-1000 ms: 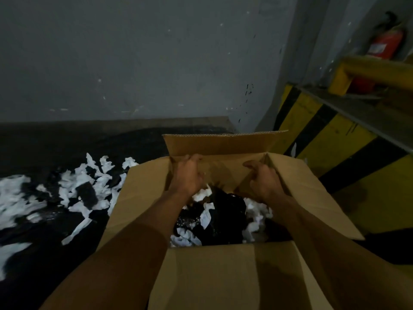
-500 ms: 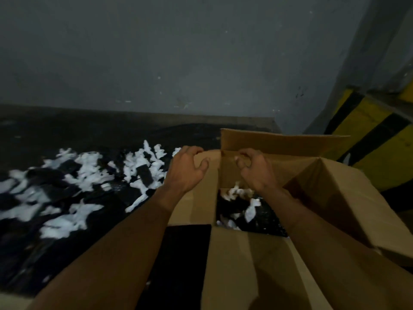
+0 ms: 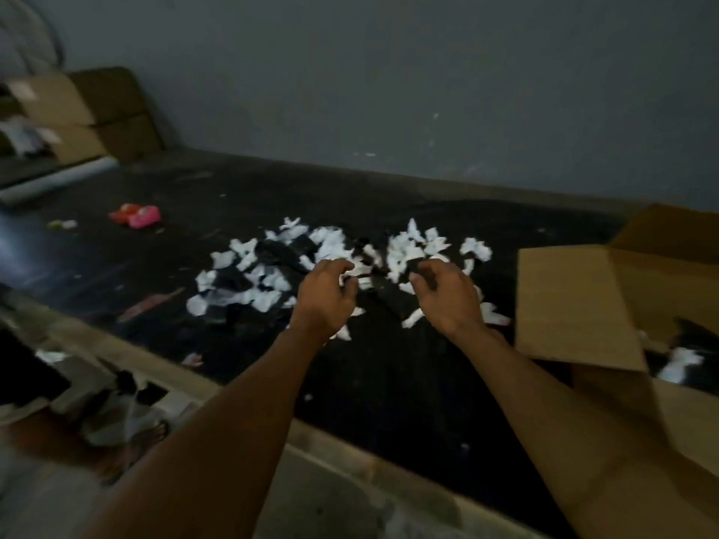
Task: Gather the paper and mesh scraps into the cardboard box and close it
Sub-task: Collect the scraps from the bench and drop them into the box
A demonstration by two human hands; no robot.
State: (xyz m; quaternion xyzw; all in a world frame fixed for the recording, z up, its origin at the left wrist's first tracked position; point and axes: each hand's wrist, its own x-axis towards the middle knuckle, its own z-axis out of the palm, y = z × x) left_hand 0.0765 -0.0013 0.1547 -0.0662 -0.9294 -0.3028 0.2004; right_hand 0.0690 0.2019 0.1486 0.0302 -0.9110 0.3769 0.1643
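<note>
Reaching forward from the bottom of the view, both forearms stretch over the dark floor mat (image 3: 389,383) toward the scraps. The left hand (image 3: 325,295) and right hand (image 3: 447,295) hover palm-down, side by side, fingers loosely curled and part-open, holding nothing that I can make out. Just beyond and beneath the fingertips lies the paper and mesh scraps (image 3: 330,258) pile, white bits mixed with black. Off to the right of the right hand sits the cardboard box (image 3: 576,305), flaps open, some scraps already inside. A hasty scoop could scatter the light pieces, or black mesh could be missed against the dark mat. Farther left of the fingers lies a pink wrapper (image 3: 136,215).
</note>
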